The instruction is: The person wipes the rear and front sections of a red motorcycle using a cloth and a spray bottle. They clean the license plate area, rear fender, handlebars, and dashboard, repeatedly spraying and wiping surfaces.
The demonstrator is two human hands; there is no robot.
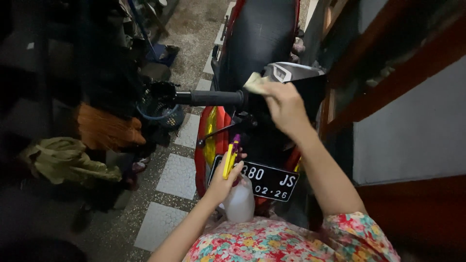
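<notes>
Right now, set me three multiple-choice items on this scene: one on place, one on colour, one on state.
1. Where is the cloth?
A. On the floor tiles
B. Pressed by the right hand against the motorbike's handlebar area
C. Draped over the seat

2. What colour is the trigger of the spray bottle?
A. Yellow
B. Green
C. White

3. How is the left hand occupied?
A. Empty and open
B. Gripping the handlebar grip
C. Closed around the spray bottle

Answers: 1 B, the right hand holds the cloth up by the handlebar grip. 2 A, a yellow trigger with a purple tip juts above the fingers. 3 C, the fingers wrap the bottle's neck in front of the number plate.
</notes>
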